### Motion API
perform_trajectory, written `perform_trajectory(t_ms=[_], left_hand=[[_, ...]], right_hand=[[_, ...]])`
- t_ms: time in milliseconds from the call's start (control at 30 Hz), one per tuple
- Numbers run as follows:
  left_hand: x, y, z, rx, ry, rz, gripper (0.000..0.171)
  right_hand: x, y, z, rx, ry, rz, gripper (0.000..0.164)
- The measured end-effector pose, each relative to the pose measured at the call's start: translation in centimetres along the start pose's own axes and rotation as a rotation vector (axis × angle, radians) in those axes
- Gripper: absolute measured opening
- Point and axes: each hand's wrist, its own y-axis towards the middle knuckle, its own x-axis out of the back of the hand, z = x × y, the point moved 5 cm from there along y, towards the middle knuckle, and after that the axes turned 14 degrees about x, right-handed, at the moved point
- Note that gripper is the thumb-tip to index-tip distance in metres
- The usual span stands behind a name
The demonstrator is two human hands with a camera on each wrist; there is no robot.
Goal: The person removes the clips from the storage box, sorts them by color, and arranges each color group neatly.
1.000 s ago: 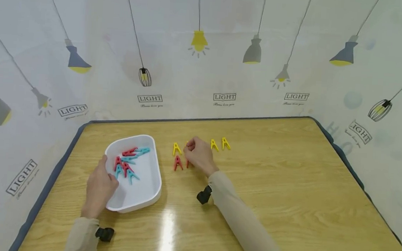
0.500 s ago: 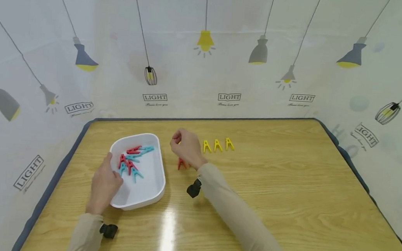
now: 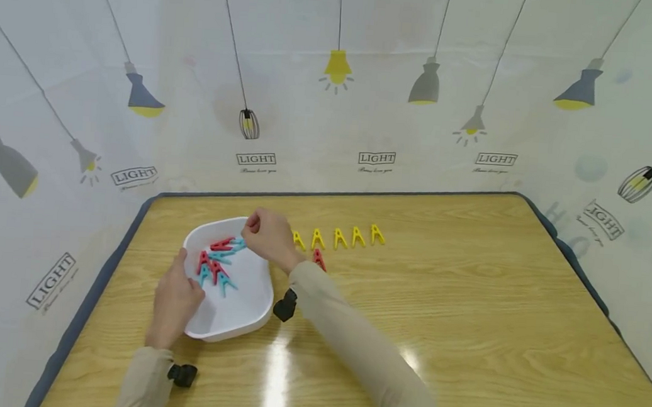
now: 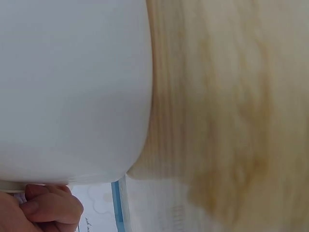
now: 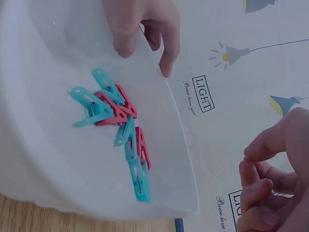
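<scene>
A white plastic tray (image 3: 260,293) stands at the left of the table, with several light-blue clothespins (image 5: 139,183) and red clothespins (image 5: 142,150) lying loose inside. My left hand (image 3: 174,297) grips its left rim, thumb over the inside and fingers outside; the left wrist view mostly catches the tray's outer wall (image 4: 72,96). Over the tray's far right corner is my right hand (image 3: 269,234), thumb and index fingertips together, other fingers curled, nothing visible between them. Right of the tray, yellow clothespins (image 3: 340,238) form a row, with a red clothespin (image 3: 319,260) in front.
The wooden table (image 3: 467,301) has a dark blue edge strip (image 3: 440,193) along its back and sides. A pale wall covering (image 3: 320,127) printed with lamps rises behind it. Small black cameras (image 3: 285,305) sit on both wrists.
My right hand has moved left from the yellow row to the tray's far right corner, uncovering yellow clothespins. The left hand keeps its grip on the tray. The head view has shifted slightly.
</scene>
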Motion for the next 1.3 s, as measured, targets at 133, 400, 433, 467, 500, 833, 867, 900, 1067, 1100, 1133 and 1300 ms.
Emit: perform_trajectory(t_ms=[133, 400, 433, 467, 500, 833, 867, 900, 1067, 1100, 1133, 1300], left_hand=[[0.1, 0.0, 0.1, -0.027, 0.008, -0.022, 0.074], [0.2, -0.2, 0.4, -0.08, 0.024, -0.07, 0.071], [0.2, -0.2, 0.3, -0.082, 0.022, -0.067, 0.072], [0.2, -0.3, 0.3, -0.086, 0.019, -0.064, 0.072], [0.1, -0.3, 0.3, -0.093, 0.022, -0.066, 0.072], [-0.7, -0.2, -0.4, -0.119, 0.027, -0.069, 0.072], [-0.7, -0.2, -0.5, -0.121, 0.025, -0.071, 0.072], [-0.7, -0.2, -0.5, -0.123, 0.023, -0.075, 0.072], [-0.3, -0.1, -0.5, -0.116, 0.018, -0.088, 0.071], [-0.2, 0.0, -0.5, -0.114, 0.018, -0.09, 0.071], [-0.1, 0.0, -0.5, -0.111, 0.019, -0.091, 0.072], [0.5, 0.2, 0.1, -0.085, 0.032, -0.088, 0.073]], right_hand=[[-1.2, 0.6, 0.6, 0.008, -0.016, -0.013, 0.007], [-3.6, 1.5, 0.8, 0.001, -0.013, 0.006, 0.006], [-3.8, 1.6, 0.8, 0.007, -0.012, 0.004, 0.007], [-4.1, 1.7, 0.8, 0.01, -0.008, 0.002, 0.007], [-4.4, 1.8, 0.7, 0.012, -0.005, -0.002, 0.008], [-6.9, 2.2, -0.3, -0.04, 0.005, 0.02, 0.009], [-7.0, 2.2, -0.4, -0.042, -0.002, 0.021, 0.008], [-7.2, 2.3, -0.4, -0.044, -0.008, 0.021, 0.008], [-7.8, 2.5, -0.6, -0.061, -0.025, 0.056, 0.006], [-7.9, 2.6, -0.6, -0.06, -0.025, 0.072, 0.006], [-8.1, 2.7, -0.5, -0.059, -0.028, 0.097, 0.006], [-9.7, 2.8, -0.4, -0.057, -0.122, 0.33, 0.018]])
